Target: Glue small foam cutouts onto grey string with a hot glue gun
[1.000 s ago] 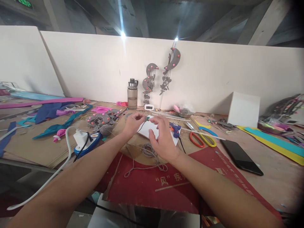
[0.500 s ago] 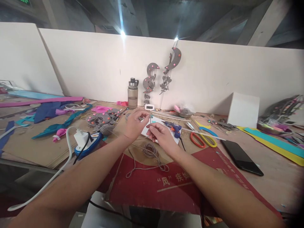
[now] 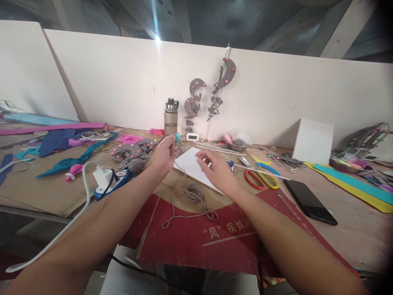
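A long white panel (image 3: 123,82) closes off the back, and the desk (image 3: 353,237) runs along its foot, with side ends that cannot be made out in the clutter. The red sheet (image 3: 190,250) has its front edge between the two forearms, just above the person's lap. On the brown surface behind it a white board (image 3: 192,166) lies at a slant, spanning the gap between the hands, while a black phone (image 3: 310,200) and scissors (image 3: 246,163) bound the room to the right of the right hand (image 3: 217,170). That hand's grip is released, its fingers loosely curled above the board. The left hand (image 3: 166,153), beyond the board's left corner, pinches a small teal piece (image 3: 178,137), which sticks up past the fingertips, and a strand of grey yarn drops from this grip towards the coil (image 3: 193,193) lying nearer the body. The right hand covers most of a blue object (image 3: 230,164); fingers hide the teal piece's lower part, so whether the strand is fastened to it cannot be told
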Demonstrator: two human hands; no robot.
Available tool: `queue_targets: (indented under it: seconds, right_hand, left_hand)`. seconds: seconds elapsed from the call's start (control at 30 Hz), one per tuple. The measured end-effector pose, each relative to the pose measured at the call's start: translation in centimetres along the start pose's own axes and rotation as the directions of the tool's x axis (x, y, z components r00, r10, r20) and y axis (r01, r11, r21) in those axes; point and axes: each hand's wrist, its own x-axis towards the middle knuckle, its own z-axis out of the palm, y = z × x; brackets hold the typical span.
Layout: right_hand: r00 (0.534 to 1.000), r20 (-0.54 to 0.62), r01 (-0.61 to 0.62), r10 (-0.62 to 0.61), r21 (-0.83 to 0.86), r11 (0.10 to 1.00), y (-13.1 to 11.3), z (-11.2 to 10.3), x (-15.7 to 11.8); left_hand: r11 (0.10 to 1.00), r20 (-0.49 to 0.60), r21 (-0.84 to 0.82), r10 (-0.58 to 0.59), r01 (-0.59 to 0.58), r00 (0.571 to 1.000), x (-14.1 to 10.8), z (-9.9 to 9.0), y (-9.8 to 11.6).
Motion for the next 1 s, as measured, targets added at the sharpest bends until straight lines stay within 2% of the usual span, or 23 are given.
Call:
queue_targets:
  seconds: [0.1, 0.2, 0.27, 0.3, 0.37, 0.43, 0.6, 0.73, 0.87, 0.93, 1.0]
  right_hand:
    - [0.966, -0.112, -0.252, 0.234, -0.203, 0.946, 2.2, -2.2, 1.0]
    - [0.898, -0.104, -0.413, 0.428, -0.537, 0.736, 4.5, -4.0, 1.4]
    - [0.825, -0.058, -0.455, 0.562, -0.658, 0.600, 5.7, -4.7, 1.4]
    - [0.788, -0.013, -0.455, 0.615, -0.685, 0.568, 6.3, -4.7, 1.3]
    - [0.728, 0.082, -0.447, 0.681, -0.696, 0.562, 7.3, -4.6, 1.1]
    - [0.695, 0.119, -0.474, 0.709, -0.665, 0.577, 8.2, -4.1, 1.0]
    - [0.672, 0.041, -0.600, 0.739, -0.554, 0.577, 9.5, -3.4, 0.8]
    - [0.658, 0.006, -0.659, 0.753, -0.478, 0.580, 9.5, -3.7, 0.6]
    - [0.635, -0.078, -0.729, 0.769, -0.389, 0.563, 9.2, -4.0, 0.7]
    - [0.651, -0.117, -0.736, 0.750, -0.337, 0.587, 9.1, -3.9, 1.0]
    - [0.697, -0.175, -0.715, 0.696, -0.244, 0.655, 8.7, -3.6, 1.3]
  left_hand:
    - [1.000, 0.015, -0.003, -0.014, 0.014, 1.000, -0.2, 0.2, 0.0]
    - [0.999, 0.028, 0.005, -0.036, 0.035, 0.999, -0.4, 0.4, -0.1]
    - [0.999, 0.040, 0.029, -0.035, 0.034, 0.999, -0.6, 0.5, -0.3]
    - [0.999, 0.042, 0.045, -0.031, 0.029, 0.999, -0.7, 0.5, -0.4]
    - [0.997, 0.040, 0.075, -0.026, 0.023, 0.999, -0.8, 0.6, -0.5]
    - [0.995, 0.043, 0.094, -0.022, 0.018, 0.999, -0.8, 0.6, -0.6]
    - [0.993, 0.053, 0.120, -0.011, 0.004, 0.999, -0.8, 0.6, -0.7]
    - [0.994, 0.039, 0.109, -0.028, 0.023, 0.999, -0.9, 0.6, -0.7]
    - [0.991, 0.039, 0.125, -0.045, 0.040, 0.998, -0.9, 0.4, -0.8]
    - [0.989, 0.034, 0.139, -0.057, 0.052, 0.998, -0.8, 0.3, -0.9]
    - [0.988, 0.032, 0.145, -0.063, 0.057, 0.998, -0.8, 0.2, -1.0]
